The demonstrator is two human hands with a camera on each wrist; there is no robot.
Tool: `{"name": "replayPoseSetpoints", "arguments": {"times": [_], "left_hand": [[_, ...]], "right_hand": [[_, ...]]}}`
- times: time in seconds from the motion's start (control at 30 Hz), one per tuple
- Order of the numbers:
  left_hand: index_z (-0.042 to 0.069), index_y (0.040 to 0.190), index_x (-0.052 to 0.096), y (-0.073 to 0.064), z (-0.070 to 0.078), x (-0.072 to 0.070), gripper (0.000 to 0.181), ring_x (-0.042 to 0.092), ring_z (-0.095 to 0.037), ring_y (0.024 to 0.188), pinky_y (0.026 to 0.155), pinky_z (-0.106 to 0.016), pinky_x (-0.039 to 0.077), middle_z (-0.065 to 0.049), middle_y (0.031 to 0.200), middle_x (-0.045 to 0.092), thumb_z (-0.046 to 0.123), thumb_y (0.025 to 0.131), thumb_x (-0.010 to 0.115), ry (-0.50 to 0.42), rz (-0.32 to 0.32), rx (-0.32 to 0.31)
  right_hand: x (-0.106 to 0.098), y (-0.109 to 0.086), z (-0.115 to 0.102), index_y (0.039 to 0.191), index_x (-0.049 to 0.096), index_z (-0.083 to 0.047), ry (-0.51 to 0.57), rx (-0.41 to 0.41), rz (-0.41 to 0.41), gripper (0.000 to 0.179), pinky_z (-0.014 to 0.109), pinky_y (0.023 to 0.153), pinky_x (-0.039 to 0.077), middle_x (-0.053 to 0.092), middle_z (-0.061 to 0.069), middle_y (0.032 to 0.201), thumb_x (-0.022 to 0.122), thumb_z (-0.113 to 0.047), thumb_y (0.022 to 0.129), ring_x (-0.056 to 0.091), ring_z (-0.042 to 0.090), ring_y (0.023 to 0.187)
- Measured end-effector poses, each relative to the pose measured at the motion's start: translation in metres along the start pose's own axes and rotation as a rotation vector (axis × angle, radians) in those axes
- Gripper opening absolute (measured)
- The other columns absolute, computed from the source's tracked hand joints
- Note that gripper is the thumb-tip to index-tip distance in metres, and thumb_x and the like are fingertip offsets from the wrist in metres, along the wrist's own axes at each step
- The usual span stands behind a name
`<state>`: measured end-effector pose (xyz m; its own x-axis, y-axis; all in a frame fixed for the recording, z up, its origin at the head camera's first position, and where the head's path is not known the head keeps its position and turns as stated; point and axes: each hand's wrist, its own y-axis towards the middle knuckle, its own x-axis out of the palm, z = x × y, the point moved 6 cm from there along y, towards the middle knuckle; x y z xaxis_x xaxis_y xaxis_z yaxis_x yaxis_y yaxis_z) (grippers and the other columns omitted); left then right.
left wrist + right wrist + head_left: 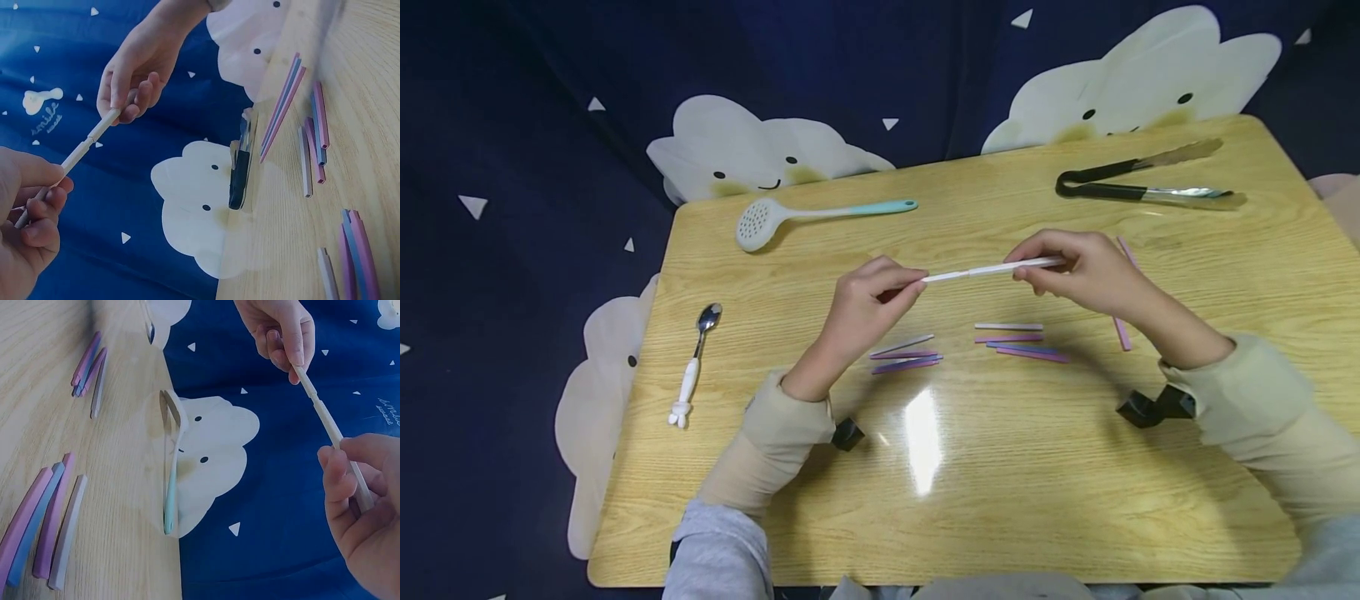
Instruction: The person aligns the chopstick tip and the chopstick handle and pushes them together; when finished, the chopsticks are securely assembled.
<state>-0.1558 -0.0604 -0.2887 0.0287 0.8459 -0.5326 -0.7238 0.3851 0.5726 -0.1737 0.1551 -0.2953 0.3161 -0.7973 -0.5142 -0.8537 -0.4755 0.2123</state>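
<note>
Above the table, a slim white stick (981, 271) is held nearly level between both hands. My left hand (874, 307) pinches its left end between thumb and fingertips, while my right hand (1086, 271) grips the right end, which runs back under the curled fingers. A notched seam (91, 139) shows mid-length; whether it is a joint or a break I cannot tell. Below the hands lie two small groups of thin pink, blue and whitish sticks, a left group (906, 357) and a right group (1022, 346). Another pink stick (1122, 335) is partly hidden by the right forearm.
At the back left lies a slotted turner (760, 225) with a mint handle. Tongs with black grips (1101, 192) rest at the back right. A spoon (688, 379) with a white handle lies near the left edge of the wooden table (1000, 500). Dark cloth hangs behind.
</note>
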Motion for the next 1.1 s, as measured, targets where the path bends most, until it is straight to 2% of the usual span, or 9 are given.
{"name": "replayPoseSetpoints", "arguments": {"times": [0.4,0.6,0.8,1.1], "left_hand": [[0.0,0.086,0.07,0.0,-0.001,0.002,0.009,0.047,-0.008,0.058,0.052,-0.018,0.041,-0.005,0.074,0.062,0.005,0.08,0.066,-0.025,-0.01,-0.031],[0.0,0.085,0.07,0.001,0.0,0.004,0.008,0.047,-0.008,0.057,0.051,-0.018,0.041,-0.006,0.074,0.062,0.004,0.08,0.066,-0.044,-0.003,-0.028],[-0.001,0.084,0.07,0.003,0.005,0.006,0.007,0.046,-0.008,0.056,0.05,-0.018,0.039,-0.006,0.073,0.061,0.002,0.079,0.065,-0.038,-0.002,0.009],[-0.001,0.084,0.069,0.005,0.007,0.007,0.007,0.045,-0.007,0.056,0.051,-0.018,0.039,-0.006,0.073,0.06,0.002,0.08,0.065,-0.068,0.022,0.004]], "right_hand": [[0.004,0.001,-0.001,0.094,0.063,0.0,0.014,0.061,0.032,0.012,0.019,0.048,0.041,0.061,-0.001,0.073,0.061,-0.006,0.084,0.053,0.006,0.059],[0.004,-0.001,0.0,0.091,0.063,-0.002,0.02,0.101,0.07,0.01,0.021,0.042,0.036,0.059,-0.003,0.068,0.062,-0.008,0.084,0.051,0.009,0.055],[0.004,-0.005,-0.005,0.089,0.062,0.0,0.02,0.057,0.112,0.007,0.021,0.042,0.036,0.058,-0.005,0.07,0.061,-0.004,0.084,0.049,0.008,0.055],[0.003,-0.005,-0.013,0.088,0.062,-0.001,-0.009,0.003,0.14,0.005,0.02,0.046,0.035,0.057,-0.007,0.076,0.06,-0.001,0.083,0.047,0.007,0.059]]}}
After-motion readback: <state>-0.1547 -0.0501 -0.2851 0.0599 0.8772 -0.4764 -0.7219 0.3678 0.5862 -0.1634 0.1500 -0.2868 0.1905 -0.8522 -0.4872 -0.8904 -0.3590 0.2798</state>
